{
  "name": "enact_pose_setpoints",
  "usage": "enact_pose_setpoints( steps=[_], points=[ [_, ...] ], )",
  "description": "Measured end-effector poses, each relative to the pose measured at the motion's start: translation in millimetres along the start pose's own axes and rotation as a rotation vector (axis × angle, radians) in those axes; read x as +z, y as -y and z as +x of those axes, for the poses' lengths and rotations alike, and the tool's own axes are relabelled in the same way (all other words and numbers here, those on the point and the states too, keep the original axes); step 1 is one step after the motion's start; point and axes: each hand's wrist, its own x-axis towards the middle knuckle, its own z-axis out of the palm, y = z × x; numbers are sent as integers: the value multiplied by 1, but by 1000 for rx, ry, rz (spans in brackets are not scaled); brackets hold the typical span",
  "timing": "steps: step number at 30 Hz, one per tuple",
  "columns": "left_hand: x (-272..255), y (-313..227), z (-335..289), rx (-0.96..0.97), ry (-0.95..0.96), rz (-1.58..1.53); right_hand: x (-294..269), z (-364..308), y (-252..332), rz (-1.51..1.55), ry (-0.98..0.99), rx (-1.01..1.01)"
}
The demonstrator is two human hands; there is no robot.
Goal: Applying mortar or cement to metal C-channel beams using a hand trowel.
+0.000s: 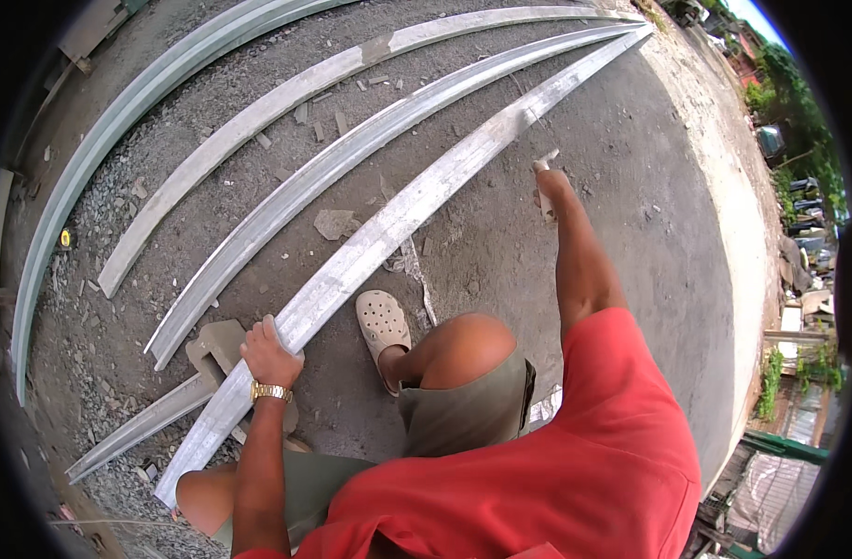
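A long, pale grey metal beam (386, 226) runs from the near left to the far right in front of me. My left hand (271, 354) is closed over its near part, fingers wrapped across the edge. A hollow concrete block (219, 347) sits beside and partly under that part of the beam. Off to the right, my right hand (551, 189) is stretched forward, clear of the beam. It is closed around a small whitish object (546, 211) that shows at both ends of the fist. Its kind cannot be made out.
More long metal beams (291, 191) lie to the left, converging at the far right. A yellow tape measure (65, 238) rests beside the outermost one. A flat stone chunk (335, 224) and rubble litter the gravelly ground. A shorter metal piece (142, 424) lies near left.
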Motion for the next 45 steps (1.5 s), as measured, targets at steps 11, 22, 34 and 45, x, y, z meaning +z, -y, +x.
enact_pose_setpoints(
  steps=[11, 22, 34, 45],
  points=[
    [-1, 5, 0, 6, 32, 14, -30, 26, 26, 346, -7, -261],
    [5, 5, 2, 41, -5, 3, 36, 91, -19, -85, -158, -371],
    [12, 8, 1, 83, -36, 32, 26, 75, -3, -323, -326, -407],
    [5, 7, 0, 64, -38, 15, -16, 83, -53, 5, -532, -413]
  ],
)
